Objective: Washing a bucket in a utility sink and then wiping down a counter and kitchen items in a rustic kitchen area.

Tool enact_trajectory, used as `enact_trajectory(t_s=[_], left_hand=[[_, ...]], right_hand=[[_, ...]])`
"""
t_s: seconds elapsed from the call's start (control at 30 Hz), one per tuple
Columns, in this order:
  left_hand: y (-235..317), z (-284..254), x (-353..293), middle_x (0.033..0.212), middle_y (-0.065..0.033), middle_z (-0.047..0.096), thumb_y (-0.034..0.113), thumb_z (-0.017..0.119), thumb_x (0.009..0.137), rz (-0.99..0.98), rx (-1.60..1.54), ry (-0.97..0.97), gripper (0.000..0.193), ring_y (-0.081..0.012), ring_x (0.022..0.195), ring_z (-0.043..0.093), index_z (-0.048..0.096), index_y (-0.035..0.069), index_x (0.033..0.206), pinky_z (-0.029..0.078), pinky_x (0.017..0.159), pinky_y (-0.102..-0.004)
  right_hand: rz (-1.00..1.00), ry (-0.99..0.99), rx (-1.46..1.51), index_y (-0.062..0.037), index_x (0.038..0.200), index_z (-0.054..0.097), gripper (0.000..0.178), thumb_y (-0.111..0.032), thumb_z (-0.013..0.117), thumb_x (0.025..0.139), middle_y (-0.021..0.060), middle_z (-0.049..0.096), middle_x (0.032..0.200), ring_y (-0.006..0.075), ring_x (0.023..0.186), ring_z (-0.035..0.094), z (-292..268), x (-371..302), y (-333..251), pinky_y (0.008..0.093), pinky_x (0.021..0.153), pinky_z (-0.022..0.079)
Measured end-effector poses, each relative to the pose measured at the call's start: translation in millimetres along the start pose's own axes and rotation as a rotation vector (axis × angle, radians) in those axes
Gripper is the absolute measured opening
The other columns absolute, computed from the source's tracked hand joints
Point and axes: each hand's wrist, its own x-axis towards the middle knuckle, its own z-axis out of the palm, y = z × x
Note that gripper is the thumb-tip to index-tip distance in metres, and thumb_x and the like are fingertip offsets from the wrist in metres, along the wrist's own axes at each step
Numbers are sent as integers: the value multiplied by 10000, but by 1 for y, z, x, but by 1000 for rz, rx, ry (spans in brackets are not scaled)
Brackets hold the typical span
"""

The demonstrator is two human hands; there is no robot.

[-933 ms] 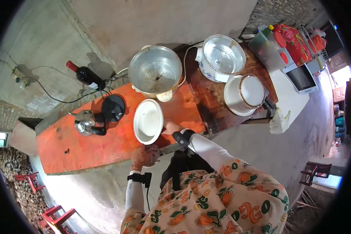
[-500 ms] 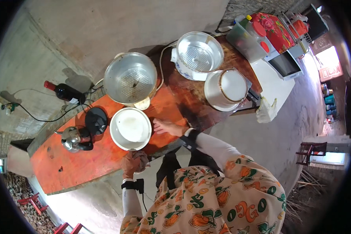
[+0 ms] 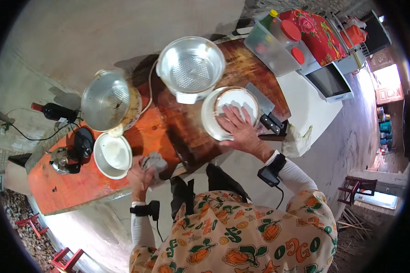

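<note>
My left hand is closed on a crumpled grey cloth at the table's front edge. Just left of it stands a white bowl with a white piece inside. Fingers spread, my right hand rests on the flat round top of a white vessel with a brown-stained ring, which looks upside down. Under that vessel a wider white rim shows. A cleaver with a black handle lies to its right, partly hidden by it. Behind stands a pot with a dimpled metal inside.
A second metal-lined pot tilts at the left. Beyond it are a kettle, a black disc and a dark bottle. At the right sit a clear plastic bin, a microwave and a whitish bag.
My right hand has gone from beside the white bowl to the upturned vessel on the right. My left hand has lifted the cloth slightly, to the bowl's right. The view has shifted right.
</note>
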Motion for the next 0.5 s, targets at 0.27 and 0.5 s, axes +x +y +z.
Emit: enact_trajectory(t_s=[0.27, 0.5], left_hand=[[83, 88, 60, 1206, -219, 535, 251, 681, 744, -40, 193, 95, 454, -397, 1091, 525, 534, 65, 1132, 456, 871, -450], [137, 164, 77, 1436, -132, 335, 525, 387, 906, -210, -483, -167, 659, -274, 1338, 288, 333, 73, 1383, 202, 1102, -397]], right_hand=[[468, 326, 458, 7, 1329, 384, 556, -144, 611, 844, 238, 381, 1370, 339, 1256, 408, -6, -68, 106, 367, 1048, 324], [569, 124, 1389, 14, 1446, 154, 675, -229, 528, 940, 157, 236, 1482, 223, 1363, 228, 17, -62, 117, 328, 1094, 220]])
